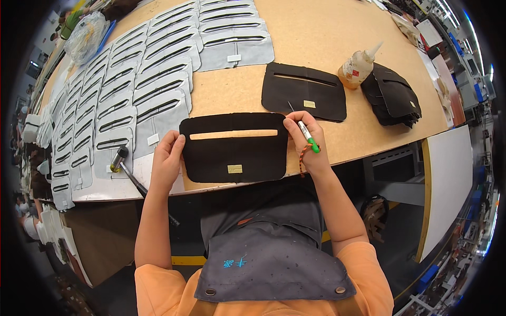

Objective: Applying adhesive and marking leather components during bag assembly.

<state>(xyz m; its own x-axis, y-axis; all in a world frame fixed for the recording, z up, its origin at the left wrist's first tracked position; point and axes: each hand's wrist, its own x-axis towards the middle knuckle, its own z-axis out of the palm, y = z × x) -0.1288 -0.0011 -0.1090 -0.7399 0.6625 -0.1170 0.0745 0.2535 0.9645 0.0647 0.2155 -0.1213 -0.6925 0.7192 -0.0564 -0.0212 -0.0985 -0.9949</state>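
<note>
Left hand (169, 150) and right hand (318, 131) pinch opposite edges of the black slotted panel (232, 155) at the near side of the table (226, 92). Step appears to be inspection; moving it calls for level support, green-ended pen (304, 130) clear.

Slotted black panel (232, 152) held spread out; green-ended pen (307, 134) tilted beside its right edge

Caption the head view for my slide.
Left hand and right hand hold a slotted black panel at a tan table.
</note>
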